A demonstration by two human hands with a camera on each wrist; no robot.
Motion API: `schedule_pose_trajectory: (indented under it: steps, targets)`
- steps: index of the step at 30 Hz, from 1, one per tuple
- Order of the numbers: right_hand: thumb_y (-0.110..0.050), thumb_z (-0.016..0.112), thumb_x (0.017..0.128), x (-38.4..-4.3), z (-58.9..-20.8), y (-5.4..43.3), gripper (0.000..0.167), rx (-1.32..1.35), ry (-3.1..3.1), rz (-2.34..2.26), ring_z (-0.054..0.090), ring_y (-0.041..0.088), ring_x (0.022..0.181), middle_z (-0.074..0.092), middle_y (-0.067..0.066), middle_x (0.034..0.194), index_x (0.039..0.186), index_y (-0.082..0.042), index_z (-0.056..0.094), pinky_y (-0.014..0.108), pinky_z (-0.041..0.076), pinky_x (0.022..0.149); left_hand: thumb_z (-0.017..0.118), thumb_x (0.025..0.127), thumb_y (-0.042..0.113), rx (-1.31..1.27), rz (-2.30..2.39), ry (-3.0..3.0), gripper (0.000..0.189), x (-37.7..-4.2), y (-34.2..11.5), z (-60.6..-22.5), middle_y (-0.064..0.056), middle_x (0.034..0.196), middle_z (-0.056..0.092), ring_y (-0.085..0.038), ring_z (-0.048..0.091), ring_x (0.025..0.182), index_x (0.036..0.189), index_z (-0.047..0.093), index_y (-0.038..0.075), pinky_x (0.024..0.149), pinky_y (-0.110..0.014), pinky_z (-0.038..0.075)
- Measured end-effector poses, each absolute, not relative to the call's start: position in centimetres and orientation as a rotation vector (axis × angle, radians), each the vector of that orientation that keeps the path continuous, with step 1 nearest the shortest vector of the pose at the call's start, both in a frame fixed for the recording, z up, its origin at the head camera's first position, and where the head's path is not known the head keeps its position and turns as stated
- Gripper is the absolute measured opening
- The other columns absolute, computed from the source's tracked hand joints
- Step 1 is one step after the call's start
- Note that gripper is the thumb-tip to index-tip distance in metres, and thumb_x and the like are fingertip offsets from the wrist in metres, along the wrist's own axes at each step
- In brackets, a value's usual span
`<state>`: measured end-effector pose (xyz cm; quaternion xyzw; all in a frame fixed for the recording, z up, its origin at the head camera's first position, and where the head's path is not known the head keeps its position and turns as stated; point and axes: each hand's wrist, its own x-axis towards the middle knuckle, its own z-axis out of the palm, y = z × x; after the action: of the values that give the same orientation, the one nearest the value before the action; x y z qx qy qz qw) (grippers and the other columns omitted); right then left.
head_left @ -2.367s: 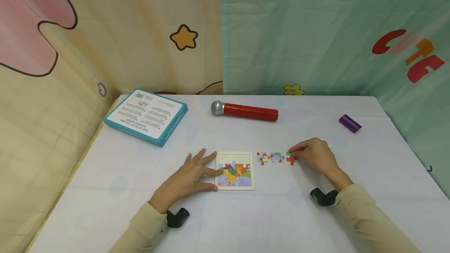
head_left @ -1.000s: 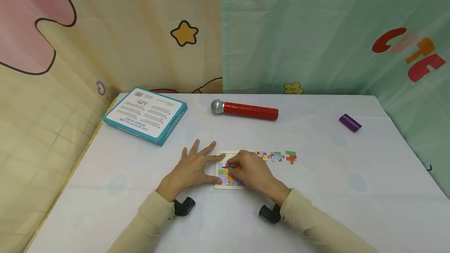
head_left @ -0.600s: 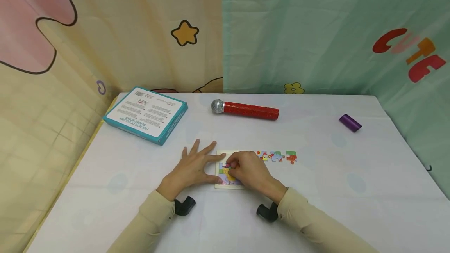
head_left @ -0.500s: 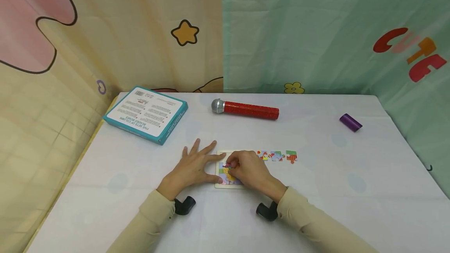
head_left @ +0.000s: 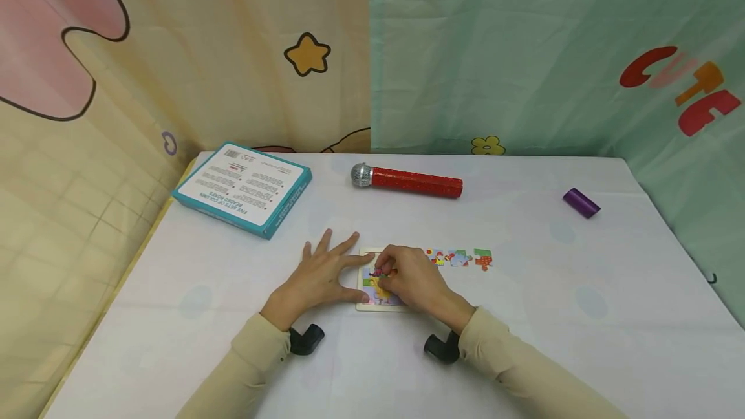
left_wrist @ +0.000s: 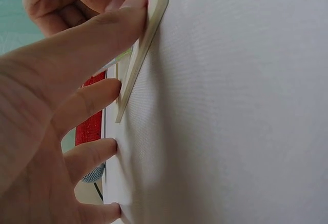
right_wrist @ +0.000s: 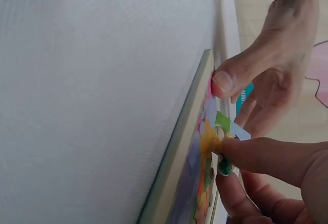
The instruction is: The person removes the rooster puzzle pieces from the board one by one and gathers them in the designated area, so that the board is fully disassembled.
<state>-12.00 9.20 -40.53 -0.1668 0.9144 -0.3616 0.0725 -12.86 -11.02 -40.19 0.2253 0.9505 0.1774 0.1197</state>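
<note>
A small jigsaw puzzle board [head_left: 363, 308] with a pale frame lies flat on the white table. My left hand [head_left: 317, 282] is spread along its left side, the thumb [left_wrist: 102, 34] resting on the frame's edge and the other fingers reaching up beside it. Over the board, my right hand [head_left: 416, 280] pinches a puzzle piece [right_wrist: 223, 121], which stands tilted up from the picture in the right wrist view. Much of the board's right half is hidden under this hand. Three loose puzzle pieces [head_left: 459, 258] lie in a row to the right.
Behind the board lies a red microphone [head_left: 416, 182] with a silver head. A blue-edged box [head_left: 241, 189] sits at the back left, and a purple cylinder [head_left: 581, 203] at the right. Fabric curtains [head_left: 495, 50] hang behind the table.
My right hand has gone from the rightmost loose piece, left lying in the row, to the board and pinches a piece there. My left hand has shifted slightly. Little differs over the last second.
</note>
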Motion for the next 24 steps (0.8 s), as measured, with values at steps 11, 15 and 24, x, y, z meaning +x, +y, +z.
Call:
schedule_pose_trajectory:
  steps: [11, 15, 24]
  targets:
    - [-0.010, 0.072, 0.087, -12.2, -40.3, 10.2, 0.006, -0.499, 2.550, -1.309, 0.054, 0.011, 0.057, 0.065, -0.006, 0.079, 0.088, -0.015, 0.069, 0.024, 0.044, 0.055, 0.084, 0.072, 0.051, 0.666, 0.522, 2.782, 0.071, -12.9, -11.0, -40.4, -0.007, 0.159, 0.031, -0.052, 0.011, 0.144, 0.136, 0.060, 0.032, 0.104, -0.078, 0.012]
    - [-0.012, 0.073, 0.087, -12.2, -40.1, 10.9, 0.004, -0.469, 2.542, -1.330, 0.054, 0.013, 0.056, 0.066, -0.007, 0.078, 0.087, -0.015, 0.070, 0.024, 0.043, 0.052, 0.084, 0.072, 0.051, 0.670, 0.531, 2.783, 0.071, -12.9, -11.0, -40.5, -0.008, 0.158, 0.032, -0.052, 0.011, 0.144, 0.136, 0.061, 0.031, 0.104, -0.078, 0.012]
    - [-0.018, 0.076, 0.086, -12.0, -40.7, 14.2, 0.005, -0.296, 2.557, -1.290, 0.055, 0.016, 0.070, 0.067, -0.006, 0.077, 0.086, -0.018, 0.071, 0.026, 0.044, 0.061, 0.084, 0.072, 0.050, 0.656, 0.538, 2.776, 0.072, -12.8, -11.1, -40.5, -0.007, 0.159, 0.032, -0.051, 0.010, 0.145, 0.137, 0.060, 0.031, 0.105, -0.077, 0.011]
